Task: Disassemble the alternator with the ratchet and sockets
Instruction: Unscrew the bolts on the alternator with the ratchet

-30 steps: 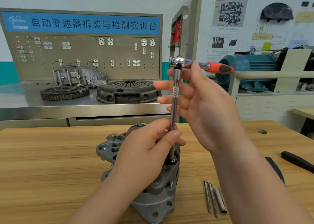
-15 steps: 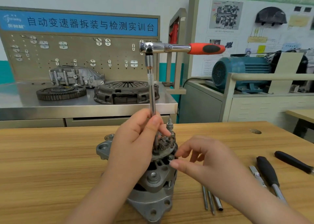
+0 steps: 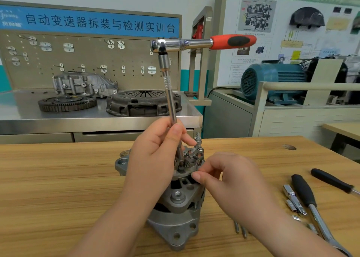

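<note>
1. Alternator (image 3: 176, 208) stands on end between the hands; right hand (image 3: 229, 180) pinches its upper rim.
2. Left hand (image 3: 155, 155) grips the extension bar (image 3: 171, 104) low down.
3. Ratchet (image 3: 194, 43) sits above the left hand, handle free. Likely step: loosening a rear fastener. Next: the right hand needs the handle.

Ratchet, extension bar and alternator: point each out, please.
ratchet (image 3: 198, 43), head view, on its chrome shank.
extension bar (image 3: 170, 100), head view, on the bare shaft.
alternator (image 3: 175, 224), head view, on the lower housing.
</note>
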Motion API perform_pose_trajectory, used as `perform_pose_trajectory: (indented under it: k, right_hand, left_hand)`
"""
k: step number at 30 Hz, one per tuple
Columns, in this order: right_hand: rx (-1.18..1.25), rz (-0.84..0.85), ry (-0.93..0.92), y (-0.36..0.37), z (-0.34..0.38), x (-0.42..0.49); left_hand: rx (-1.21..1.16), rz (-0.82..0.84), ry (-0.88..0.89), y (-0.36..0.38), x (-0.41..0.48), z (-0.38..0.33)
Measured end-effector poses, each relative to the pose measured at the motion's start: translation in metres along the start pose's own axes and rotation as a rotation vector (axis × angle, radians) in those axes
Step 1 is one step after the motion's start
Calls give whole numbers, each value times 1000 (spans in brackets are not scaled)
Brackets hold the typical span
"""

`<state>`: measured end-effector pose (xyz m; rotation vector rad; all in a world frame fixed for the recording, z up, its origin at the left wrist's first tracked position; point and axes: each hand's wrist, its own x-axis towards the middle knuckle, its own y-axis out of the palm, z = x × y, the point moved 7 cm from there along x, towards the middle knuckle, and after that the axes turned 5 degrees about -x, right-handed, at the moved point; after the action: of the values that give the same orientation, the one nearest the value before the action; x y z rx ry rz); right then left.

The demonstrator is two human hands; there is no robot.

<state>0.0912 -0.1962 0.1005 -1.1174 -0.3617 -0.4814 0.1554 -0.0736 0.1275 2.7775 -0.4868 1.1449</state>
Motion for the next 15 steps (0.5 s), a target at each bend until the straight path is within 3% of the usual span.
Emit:
perform_pose_trajectory:
  k: [11, 15]
  right_hand:
    - [-44, 53, -149, 0, 14, -1]
    - [79, 21, -83, -3, 5, -2]
  left_hand:
    - [-34, -3, -16, -3, 3, 7]
    - [-17, 31, -13, -1, 2, 4]
